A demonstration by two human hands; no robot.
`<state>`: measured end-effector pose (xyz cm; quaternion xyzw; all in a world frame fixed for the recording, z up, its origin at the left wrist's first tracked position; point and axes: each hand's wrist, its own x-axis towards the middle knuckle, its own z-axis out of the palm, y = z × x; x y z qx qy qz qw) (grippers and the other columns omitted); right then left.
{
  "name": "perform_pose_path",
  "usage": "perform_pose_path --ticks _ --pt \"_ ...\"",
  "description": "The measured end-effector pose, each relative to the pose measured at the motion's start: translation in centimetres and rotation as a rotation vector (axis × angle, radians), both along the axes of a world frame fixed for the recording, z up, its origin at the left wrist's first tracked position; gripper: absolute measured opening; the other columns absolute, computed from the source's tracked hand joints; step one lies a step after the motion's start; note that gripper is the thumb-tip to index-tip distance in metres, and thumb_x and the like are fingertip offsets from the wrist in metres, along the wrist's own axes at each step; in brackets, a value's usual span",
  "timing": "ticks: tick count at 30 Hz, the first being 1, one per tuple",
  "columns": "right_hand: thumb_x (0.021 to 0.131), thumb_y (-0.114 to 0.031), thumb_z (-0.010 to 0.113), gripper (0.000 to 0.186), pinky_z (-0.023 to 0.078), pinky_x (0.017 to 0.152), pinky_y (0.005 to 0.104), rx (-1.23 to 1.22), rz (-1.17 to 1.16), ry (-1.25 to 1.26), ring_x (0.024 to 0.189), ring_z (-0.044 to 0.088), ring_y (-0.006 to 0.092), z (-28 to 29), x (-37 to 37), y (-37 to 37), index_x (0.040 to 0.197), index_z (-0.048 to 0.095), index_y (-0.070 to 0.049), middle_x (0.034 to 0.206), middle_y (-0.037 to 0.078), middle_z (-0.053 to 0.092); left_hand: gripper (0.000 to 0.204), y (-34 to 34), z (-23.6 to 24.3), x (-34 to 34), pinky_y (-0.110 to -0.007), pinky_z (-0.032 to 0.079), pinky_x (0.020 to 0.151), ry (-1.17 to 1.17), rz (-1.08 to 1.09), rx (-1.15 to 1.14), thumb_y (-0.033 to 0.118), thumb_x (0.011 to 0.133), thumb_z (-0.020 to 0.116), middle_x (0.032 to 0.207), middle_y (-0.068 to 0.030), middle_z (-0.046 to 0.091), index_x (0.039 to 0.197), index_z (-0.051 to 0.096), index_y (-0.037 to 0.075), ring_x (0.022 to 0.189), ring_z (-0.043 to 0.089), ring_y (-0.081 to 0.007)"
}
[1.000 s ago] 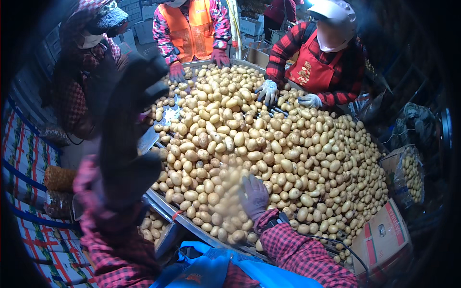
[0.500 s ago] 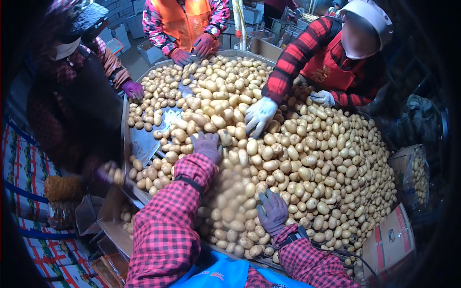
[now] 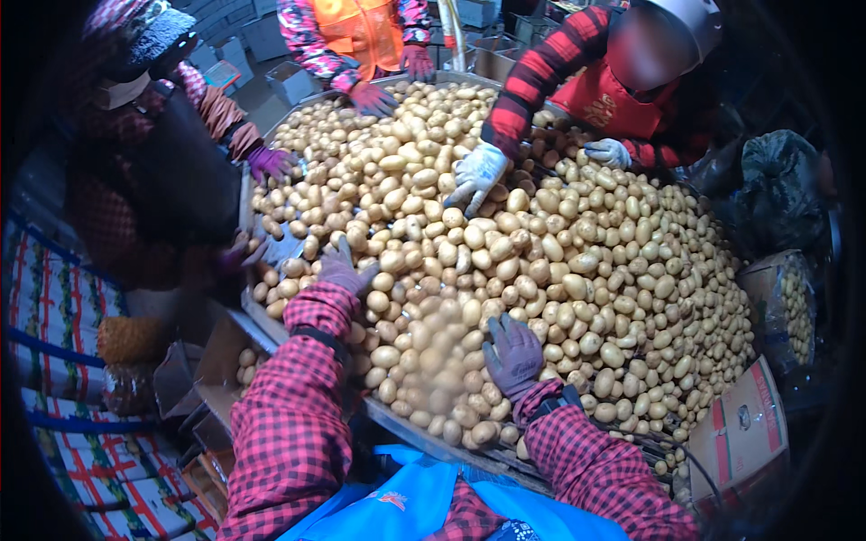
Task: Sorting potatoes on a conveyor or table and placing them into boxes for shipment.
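Many small yellow potatoes [image 3: 622, 307] are piled on a metal-rimmed table [image 3: 266, 329]. My left hand [image 3: 345, 269], in a grey-purple glove, rests among potatoes left of centre with fingers spread, beside a bare patch of metal [image 3: 286, 243]. My right hand [image 3: 512, 353], gloved alike, lies on the pile nearer the front, fingers apart and pointing forward. Neither appears to grip a potato. A blurry patch in the picture obscures potatoes between my hands.
Co-workers stand at the left [image 3: 144, 171], far side [image 3: 352, 36] and right [image 3: 631, 108], gloved hands on the potatoes. Cardboard boxes [image 3: 735, 433] flank the table at right, more [image 3: 212, 361] at left. Printed cartons [image 3: 63, 316] stack far left. A dark cable curves near the lower right.
My left hand has come down from a raised, blurred position at left onto the pile, then shifted slightly left. My right hand has stayed near the front. The right co-worker's hand has reached inward.
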<state>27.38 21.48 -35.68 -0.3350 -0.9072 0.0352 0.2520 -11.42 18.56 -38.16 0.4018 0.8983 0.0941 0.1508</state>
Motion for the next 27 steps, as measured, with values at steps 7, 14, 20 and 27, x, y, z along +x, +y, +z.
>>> perform_pose_path --ticks 7,14,20,27 --pt "0.085 -0.036 0.064 0.059 0.043 0.098 0.0462 -0.075 0.006 -0.051 0.113 0.055 0.0360 -0.2 -0.2 -0.2 0.137 0.053 -0.011 0.134 0.019 0.053 0.102 -3.7 4.6 15.9 -0.053 0.015 0.118 -0.004 -0.300 0.007 0.075 0.076 0.057 0.155 -0.0216 0.030 0.151 0.032 0.010 0.146 0.015 -0.0465" --pt "0.083 -0.039 0.067 0.068 0.038 0.106 0.0469 -0.179 0.009 -0.057 0.124 0.049 0.0379 0.8 -0.2 -0.4 0.143 0.047 -0.014 0.143 0.021 0.046 0.098 -5.5 3.6 22.4 -0.056 0.019 0.115 0.171 -0.290 0.206 0.067 0.075 0.062 0.151 -0.0252 0.033 0.146 0.037 0.004 0.141 0.025 -0.0444" --pt "0.077 -0.015 0.062 0.059 0.032 0.112 0.0475 -0.154 0.314 -0.233 0.131 0.042 0.0391 1.8 6.1 -1.1 0.135 0.053 -0.012 0.141 0.019 0.046 0.082 -12.0 4.0 31.1 -0.057 0.025 0.115 -0.115 -0.782 0.407 0.048 0.078 0.068 0.142 -0.0264 0.043 0.145 0.039 0.010 0.130 0.041 -0.0473" --pt "0.081 -0.025 0.069 0.053 0.036 0.109 0.0482 -0.392 0.109 -0.073 0.126 0.048 0.0376 5.7 15.7 -10.9 0.130 0.058 -0.008 0.133 0.016 0.056 0.041 -13.1 8.4 25.3 -0.042 0.050 0.094 -0.433 -0.791 0.637 0.028 0.093 0.062 0.118 -0.0201 0.063 0.127 0.060 0.005 0.110 0.062 -0.0335"
